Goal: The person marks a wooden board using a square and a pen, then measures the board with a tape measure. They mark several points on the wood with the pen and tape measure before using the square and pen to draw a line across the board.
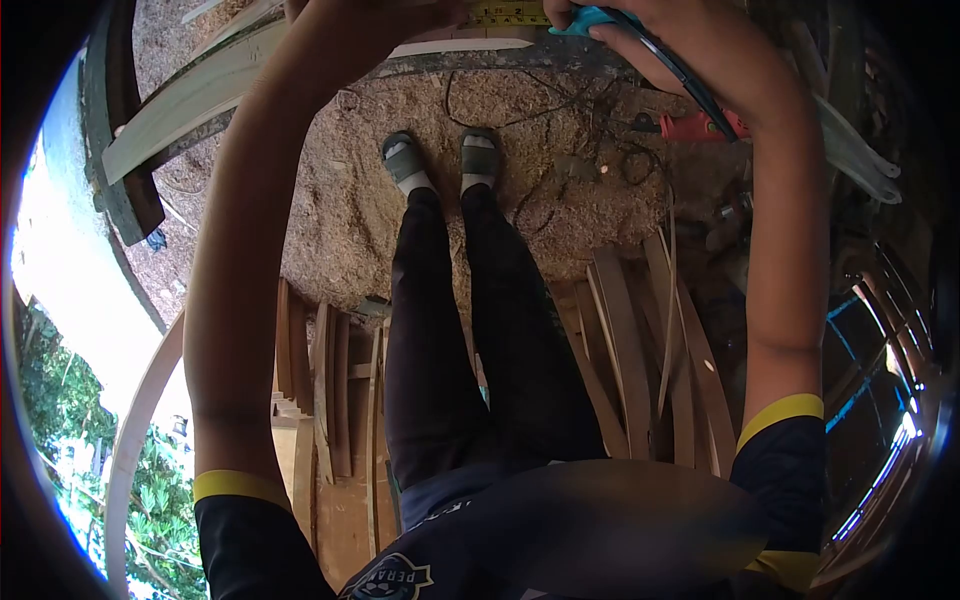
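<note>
A tape measure (pixel 590 17) with a turquoise case is in my right hand (pixel 665 35) at the top edge of the head view. Its dark strap runs over the back of that hand towards the wrist. The yellow tape (pixel 508 14) is drawn out leftward over a wooden piece on the workbench (pixel 440 62). My left hand (pixel 395 22) is closed at the tape's other end, its fingers partly cut off by the frame. A pale, pointed strip of wood (pixel 465 45) lies just below the tape.
A red power tool (pixel 705 126) with a dark cord lies to the right. Curved boards (pixel 200 95) rest at the upper left. Several wooden strips (pixel 625 350) lean behind my legs. Sawdust (pixel 340 210) covers the ground round my sandals (pixel 480 155).
</note>
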Action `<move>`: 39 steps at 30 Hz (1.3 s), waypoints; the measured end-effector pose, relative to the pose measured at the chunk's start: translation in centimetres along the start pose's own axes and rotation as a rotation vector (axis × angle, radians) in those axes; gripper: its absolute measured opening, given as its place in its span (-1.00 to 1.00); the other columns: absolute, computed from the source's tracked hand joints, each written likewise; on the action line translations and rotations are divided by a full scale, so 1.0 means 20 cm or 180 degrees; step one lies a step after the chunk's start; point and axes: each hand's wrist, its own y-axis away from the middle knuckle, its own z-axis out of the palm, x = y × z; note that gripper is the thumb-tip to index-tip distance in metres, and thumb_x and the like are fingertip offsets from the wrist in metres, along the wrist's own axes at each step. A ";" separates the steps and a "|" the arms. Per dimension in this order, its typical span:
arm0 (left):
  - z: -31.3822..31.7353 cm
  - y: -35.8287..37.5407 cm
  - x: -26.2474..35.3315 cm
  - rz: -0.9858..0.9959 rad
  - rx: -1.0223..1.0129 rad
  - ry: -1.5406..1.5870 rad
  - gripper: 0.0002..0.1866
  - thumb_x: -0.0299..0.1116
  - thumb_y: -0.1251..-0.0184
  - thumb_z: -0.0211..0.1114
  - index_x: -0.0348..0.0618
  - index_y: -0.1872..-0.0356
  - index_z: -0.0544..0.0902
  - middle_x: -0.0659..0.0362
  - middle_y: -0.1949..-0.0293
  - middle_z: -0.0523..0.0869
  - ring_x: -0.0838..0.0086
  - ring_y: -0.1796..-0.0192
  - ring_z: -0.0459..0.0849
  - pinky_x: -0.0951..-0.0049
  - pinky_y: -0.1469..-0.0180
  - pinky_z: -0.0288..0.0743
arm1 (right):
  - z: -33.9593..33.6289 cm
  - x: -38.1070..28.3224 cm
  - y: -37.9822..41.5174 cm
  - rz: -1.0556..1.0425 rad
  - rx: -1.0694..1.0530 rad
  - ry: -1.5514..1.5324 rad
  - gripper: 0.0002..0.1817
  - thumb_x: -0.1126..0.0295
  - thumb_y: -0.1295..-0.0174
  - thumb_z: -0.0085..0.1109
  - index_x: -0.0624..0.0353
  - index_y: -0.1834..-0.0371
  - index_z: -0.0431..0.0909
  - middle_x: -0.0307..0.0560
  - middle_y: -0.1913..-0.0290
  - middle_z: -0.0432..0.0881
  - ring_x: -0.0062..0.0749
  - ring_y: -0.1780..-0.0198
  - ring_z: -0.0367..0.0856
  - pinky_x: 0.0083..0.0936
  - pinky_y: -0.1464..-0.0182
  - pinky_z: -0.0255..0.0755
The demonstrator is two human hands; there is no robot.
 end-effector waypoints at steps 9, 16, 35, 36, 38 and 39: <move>0.01 0.05 0.10 0.0073 0.0263 -0.0869 -0.79 -0.15 -0.51 0.66 -0.04 0.13 0.89 0.16 0.15 0.91 0.33 -0.09 0.86 0.16 -0.36 0.56 | -0.04 -0.03 -0.01 -0.0057 -0.0059 0.0228 -0.88 0.41 -0.63 0.24 0.23 -0.01 0.68 -0.01 0.07 0.68 -0.08 -0.07 0.70 -0.14 -0.18 0.62; -0.01 0.02 0.12 -0.0137 0.0084 -0.0868 -0.78 -0.15 -0.52 0.66 -0.05 0.12 0.88 0.17 0.11 0.93 0.32 -0.10 0.87 0.14 -0.39 0.55 | -0.02 -0.05 0.02 -0.0155 0.0127 0.0115 -0.88 0.40 -0.64 0.20 0.19 -0.01 0.68 -0.04 0.06 0.66 -0.09 -0.11 0.68 -0.12 -0.21 0.61; -0.02 0.00 -0.13 0.0034 -0.0021 -0.0479 -0.79 -0.20 -0.67 0.57 -0.04 -0.08 0.81 0.21 -0.12 0.95 0.41 -0.33 0.85 0.26 -0.49 0.63 | 0.02 -0.07 0.07 -0.0137 0.0265 0.0427 -0.85 0.41 -0.54 0.25 0.17 -0.07 0.68 -0.09 -0.01 0.62 -0.13 -0.20 0.58 -0.19 -0.34 0.55; -0.02 0.00 -0.13 0.0038 -0.0007 -0.0458 -0.79 -0.19 -0.67 0.57 -0.04 -0.08 0.81 0.21 -0.12 0.95 0.40 -0.33 0.85 0.25 -0.50 0.63 | 0.02 -0.06 0.07 -0.0133 0.0300 0.0363 -0.86 0.42 -0.54 0.26 0.18 -0.06 0.69 -0.09 0.00 0.62 -0.13 -0.20 0.58 -0.19 -0.34 0.55; -0.02 -0.01 -0.13 0.0043 0.0004 -0.0437 -0.79 -0.19 -0.67 0.57 -0.04 -0.08 0.81 0.21 -0.13 0.95 0.39 -0.33 0.85 0.25 -0.50 0.63 | 0.03 -0.07 0.07 -0.0126 0.0336 0.0299 -0.86 0.43 -0.53 0.27 0.18 -0.05 0.69 -0.09 0.00 0.63 -0.13 -0.19 0.59 -0.19 -0.34 0.55; -0.02 -0.01 -0.13 0.0058 -0.0060 -0.0481 -0.78 -0.19 -0.67 0.58 -0.04 -0.09 0.81 0.21 -0.13 0.95 0.39 -0.33 0.85 0.25 -0.50 0.63 | 0.03 -0.07 0.08 -0.0169 0.0435 0.0290 -0.87 0.43 -0.53 0.27 0.19 -0.04 0.69 -0.09 0.01 0.63 -0.12 -0.19 0.59 -0.18 -0.33 0.54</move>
